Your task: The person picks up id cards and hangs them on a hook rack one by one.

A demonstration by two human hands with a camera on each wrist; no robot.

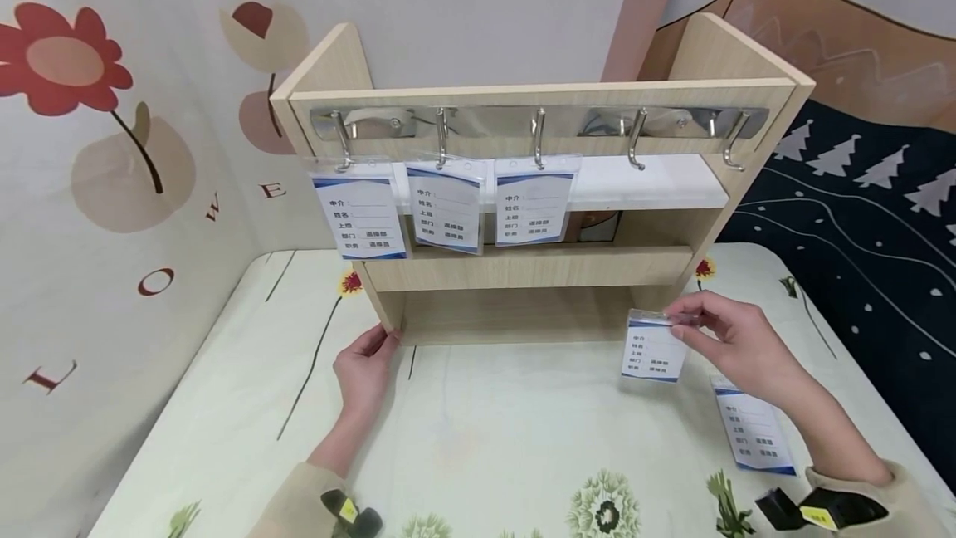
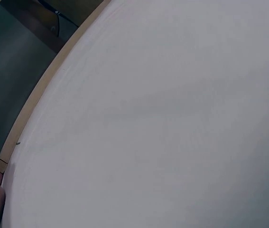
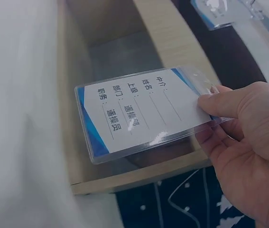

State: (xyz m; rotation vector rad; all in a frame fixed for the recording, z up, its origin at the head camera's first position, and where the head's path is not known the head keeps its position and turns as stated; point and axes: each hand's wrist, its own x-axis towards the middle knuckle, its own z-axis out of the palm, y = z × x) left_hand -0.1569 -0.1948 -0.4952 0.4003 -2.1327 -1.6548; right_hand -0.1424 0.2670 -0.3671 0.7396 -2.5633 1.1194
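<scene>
Between the thumb and fingers of my right hand (image 1: pixel 735 343) is the top edge of a badge in a clear sleeve (image 1: pixel 653 349), held above the table near the shelf's right side. The right wrist view shows this badge's printed face with blue corners. With its thumb and fingers, my left hand (image 1: pixel 364 372) grips the lower left corner of the wooden shelf (image 1: pixel 523 271); some of those fingers are hidden. Three similar badges (image 1: pixel 362 214) hang from the left hooks of the metal hook rail (image 1: pixel 489 121). One more badge (image 1: pixel 754 426) lies on the table, under my right forearm.
Two bare hooks (image 1: pixel 636 139) are at the rail's right end. The shelf stands on a table with a flowered cloth (image 1: pixel 478 430). A printed curtain (image 1: pixel 187 106) hangs at the left and back, a dark patterned cloth (image 1: pixel 859 231) at the right.
</scene>
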